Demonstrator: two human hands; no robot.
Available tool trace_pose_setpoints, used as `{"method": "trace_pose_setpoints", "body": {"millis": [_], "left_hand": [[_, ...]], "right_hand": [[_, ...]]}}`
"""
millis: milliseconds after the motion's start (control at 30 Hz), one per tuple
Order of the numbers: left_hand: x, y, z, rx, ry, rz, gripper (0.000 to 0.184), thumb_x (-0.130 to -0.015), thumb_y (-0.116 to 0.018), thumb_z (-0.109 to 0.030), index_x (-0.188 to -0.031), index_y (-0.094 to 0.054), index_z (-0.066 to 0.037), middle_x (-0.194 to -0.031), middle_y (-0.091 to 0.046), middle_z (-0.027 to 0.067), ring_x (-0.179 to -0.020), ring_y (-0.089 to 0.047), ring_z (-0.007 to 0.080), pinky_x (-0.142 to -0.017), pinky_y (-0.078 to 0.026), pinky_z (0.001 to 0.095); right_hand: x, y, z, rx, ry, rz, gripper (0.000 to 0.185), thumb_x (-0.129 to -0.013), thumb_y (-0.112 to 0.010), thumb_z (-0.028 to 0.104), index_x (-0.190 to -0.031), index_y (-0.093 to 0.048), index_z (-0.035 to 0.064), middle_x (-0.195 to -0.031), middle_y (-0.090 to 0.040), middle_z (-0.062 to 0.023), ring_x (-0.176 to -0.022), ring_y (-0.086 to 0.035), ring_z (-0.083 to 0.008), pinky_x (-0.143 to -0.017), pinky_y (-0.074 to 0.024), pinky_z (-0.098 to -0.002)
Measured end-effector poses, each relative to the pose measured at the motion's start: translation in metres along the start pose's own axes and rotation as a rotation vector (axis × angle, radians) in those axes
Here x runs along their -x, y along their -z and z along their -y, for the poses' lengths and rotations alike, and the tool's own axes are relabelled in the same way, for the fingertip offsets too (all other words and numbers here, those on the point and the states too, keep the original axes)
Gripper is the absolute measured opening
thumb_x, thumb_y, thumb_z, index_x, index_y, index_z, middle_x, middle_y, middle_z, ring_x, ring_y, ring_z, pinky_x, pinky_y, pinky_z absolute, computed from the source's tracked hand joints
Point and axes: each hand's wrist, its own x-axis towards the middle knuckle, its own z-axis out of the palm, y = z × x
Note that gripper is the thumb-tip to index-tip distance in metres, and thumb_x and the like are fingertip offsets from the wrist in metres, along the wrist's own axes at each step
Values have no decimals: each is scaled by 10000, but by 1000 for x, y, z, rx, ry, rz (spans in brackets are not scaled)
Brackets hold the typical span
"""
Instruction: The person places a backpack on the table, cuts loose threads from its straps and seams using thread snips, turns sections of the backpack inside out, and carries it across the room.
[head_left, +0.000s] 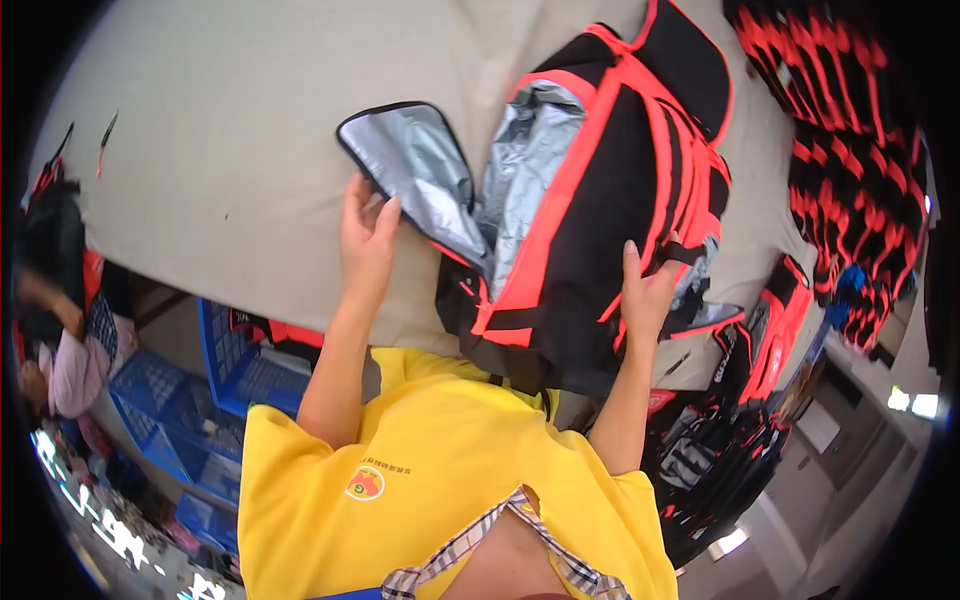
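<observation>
A black bag with bright coral-red trim (600, 210) lies on the pale cloth-covered table. Its compartment is unzipped, and silver lining shows inside. The silver-lined flap (410, 160) is folded out to the left. At that flap's lower left edge is my left hand (368, 235), thumb and fingers around the black border. My right hand (650, 285) rests on the bag's right side, with the thumb pointing up and the other fingers partly hidden beside a black strap (684, 254).
Stacks of black and coral-red bags (850, 180) fill the right side. Blue plastic crates (180, 400) stand below the table (230, 150) at left. A co-worker's arm and pink sleeve (82, 375) show at far left. More bags (715, 450) lie lower right.
</observation>
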Motion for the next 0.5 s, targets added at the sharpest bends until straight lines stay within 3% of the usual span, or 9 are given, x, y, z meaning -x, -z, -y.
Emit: {"method": "trace_pose_setpoints", "body": {"millis": [67, 133, 200, 233, 300, 333, 367, 433, 500], "left_hand": [[5, -12, -4, -105, -147, -34, 524, -990, -588, -61, -1475, -395, -9, -1316, -571, 114, -1209, -555, 205, -965, -484, 331], [12, -22, -17, -578, -513, -209, 492, -964, -594, -21, -1433, -447, 0, -1312, -562, 161, -1216, -551, 262, -971, -471, 358], [19, -40, -35, -575, -575, -77, 445, -974, -582, -30, -1405, -477, 3, -1360, -545, 150, -1240, -543, 243, -991, -465, 362], [25, -53, -42, -578, -610, 36, 401, -983, -569, -38, -1378, -508, 6, -1408, -529, 140, -1264, -534, 224, -1012, -459, 366], [45, -83, -49, -491, -577, 262, 348, -960, -593, -23, -1307, -571, 1, -1398, -529, 161, -1267, -535, 270, -1022, -446, 373], [49, -99, -53, -613, -686, 384, 358, -942, -612, -19, -1298, -579, -3, -1392, -525, 183, -1267, -528, 310, -1028, -442, 383], [53, -114, -56, -734, -798, 498, 369, -923, -632, -16, -1290, -588, -6, -1387, -520, 204, -1268, -521, 350, -1033, -438, 393], [60, -141, -59, -898, -951, 567, 448, -876, -707, -81, -1303, -587, -19, -1430, -471, 244, -1325, -450, 436, -1074, -399, 477], [68, -166, -58, -1203, -1115, 604, 547, -814, -776, -204, -1308, -596, -51, -1469, -445, 233, -1406, -358, 466, -1107, -327, 580]], "right_hand": [[12, 18, 3, -46, -80, -3, 810, -927, -722, 380, -1462, -348, -100, -1377, -532, -291, -1297, -526, -393, -1087, -394, -409], [22, 23, 8, -215, -121, -44, 789, -922, -737, 308, -1455, -327, -106, -1361, -539, -300, -1278, -551, -354, -1078, -416, -405], [37, 20, 1, -374, -46, -27, 798, -929, -726, 268, -1473, -278, -106, -1322, -560, -304, -1145, -637, -312, -990, -496, -386], [38, 36, 3, -550, -197, 60, 758, -935, -713, 239, -1469, -298, -104, -1323, -576, -274, -1044, -675, -260, -887, -541, -363], [65, 38, 40, -410, 56, 537, 399, -921, -688, 194, -1263, -619, 0, -1127, -684, -189, -922, -712, -262, -784, -558, -341], [80, 24, 34, -393, 392, 430, 272, -924, -667, 199, -1153, -702, 56, -1036, -705, -159, -889, -711, -309, -760, -567, -376], [89, 28, 33, -345, 439, 642, 243, -928, -654, 205, -1117, -711, 63, -1037, -717, -133, -920, -702, -321, -784, -566, -402], [97, 46, 39, -292, 300, 619, 210, -924, -655, 192, -1073, -707, 54, -1027, -719, -126, -933, -700, -318, -794, -565, -397], [96, 45, 18, -294, 119, 190, 197, -911, -672, 171, -1064, -698, 49, -1015, -709, -131, -926, -690, -325, -790, -558, -392]]}}
